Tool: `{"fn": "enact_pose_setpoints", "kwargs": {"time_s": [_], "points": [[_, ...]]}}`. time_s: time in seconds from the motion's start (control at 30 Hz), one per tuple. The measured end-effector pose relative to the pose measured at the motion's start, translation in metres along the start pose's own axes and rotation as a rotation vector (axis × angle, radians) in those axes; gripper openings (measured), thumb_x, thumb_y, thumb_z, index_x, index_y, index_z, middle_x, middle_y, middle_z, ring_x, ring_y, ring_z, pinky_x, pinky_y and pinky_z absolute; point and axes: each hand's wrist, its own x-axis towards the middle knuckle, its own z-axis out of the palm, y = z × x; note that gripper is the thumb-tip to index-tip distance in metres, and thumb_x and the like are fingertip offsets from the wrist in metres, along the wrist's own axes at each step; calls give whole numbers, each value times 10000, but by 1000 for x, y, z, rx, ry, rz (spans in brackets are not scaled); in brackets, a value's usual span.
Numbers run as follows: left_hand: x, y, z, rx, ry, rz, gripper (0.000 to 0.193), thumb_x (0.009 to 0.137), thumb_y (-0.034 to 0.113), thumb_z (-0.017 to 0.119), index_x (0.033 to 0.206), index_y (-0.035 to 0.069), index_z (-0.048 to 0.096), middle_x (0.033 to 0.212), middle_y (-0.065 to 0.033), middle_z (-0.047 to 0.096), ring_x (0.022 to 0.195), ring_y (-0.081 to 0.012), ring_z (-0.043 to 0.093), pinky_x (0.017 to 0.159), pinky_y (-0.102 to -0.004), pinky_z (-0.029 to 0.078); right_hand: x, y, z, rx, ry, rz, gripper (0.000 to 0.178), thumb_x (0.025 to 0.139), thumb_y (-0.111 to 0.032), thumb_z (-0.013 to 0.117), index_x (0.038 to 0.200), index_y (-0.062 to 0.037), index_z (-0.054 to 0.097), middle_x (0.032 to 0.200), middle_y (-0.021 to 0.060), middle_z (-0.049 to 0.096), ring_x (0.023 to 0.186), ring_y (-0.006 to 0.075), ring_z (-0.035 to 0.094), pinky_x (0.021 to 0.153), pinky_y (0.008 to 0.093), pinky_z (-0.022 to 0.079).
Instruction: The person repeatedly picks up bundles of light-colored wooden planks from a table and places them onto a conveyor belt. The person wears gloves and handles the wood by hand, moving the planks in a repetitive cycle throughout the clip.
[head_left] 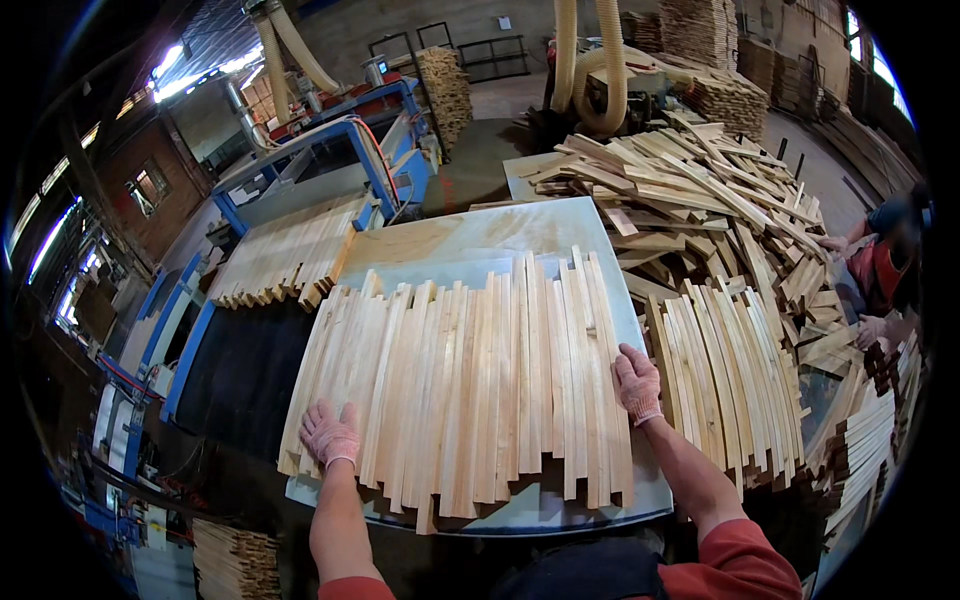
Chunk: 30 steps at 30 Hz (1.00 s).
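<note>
A side-by-side row of long pale wooden strips [470,390] lies on a light blue-grey tabletop [570,215], with uneven ends at front and back. My left hand [330,432], in a pinkish knit glove, rests on the row's left end with its fingers spread. At the opposite end my right hand [637,382], gloved alike, presses against the side of the outermost strip. Its fingers are slightly bent and not wrapped round a strip. Between both hands the strips lie close together, with narrow gaps toward the far ends.
Left stands a blue-framed machine [365,170] with more strips [285,250] at its black belt [240,370]. Another row of strips [725,370] lies to the right, before a loose heap of boards [690,190]. A co-worker [880,270] is at the far right. Ribbed hoses [610,70] hang behind.
</note>
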Motion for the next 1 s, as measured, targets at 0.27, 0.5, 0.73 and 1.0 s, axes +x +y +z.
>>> {"fn": "enact_pose_setpoints", "kwargs": {"time_s": [0.27, 0.5, 0.73, 1.0], "points": [[-1, 1, -1, 32, -6, -4, 736, 1017, 625, 498, 1535, 104, 456, 1576, -136, 447, 1505, -324, 353, 1238, -519, 238, 1, 2, -1, -51, 5, -48, 383, 1018, -163, 668, 1322, 70, 684, 1242, 198, 739, 1189, 267, 678, 1089, 362, 482], [-1, 3, -5, 24, -21, -7, 740, 1020, 622, 503, 1544, 102, 450, 1579, -137, 446, 1505, -323, 355, 1242, -516, 239, 6, 17, -1, -11, 6, -27, 385, 1017, -160, 669, 1332, 62, 683, 1262, 200, 736, 1216, 277, 670, 1110, 368, 471], [-1, 0, -4, 24, -30, -9, 765, 1022, 630, 492, 1569, 98, 439, 1606, -141, 434, 1516, -329, 348, 1255, -515, 225, 5, 16, 1, 24, -11, 6, 388, 1020, -156, 666, 1339, 64, 678, 1263, 207, 734, 1219, 276, 669, 1100, 364, 476], [-2, 6, -12, 29, -88, -36, 807, 1022, 645, 457, 1609, 94, 402, 1651, -138, 397, 1547, -329, 316, 1273, -511, 200, 1, 2, -1, -13, -4, -4, 403, 1022, -175, 667, 1344, 68, 673, 1240, 213, 737, 1189, 273, 678, 1082, 359, 485]]}}
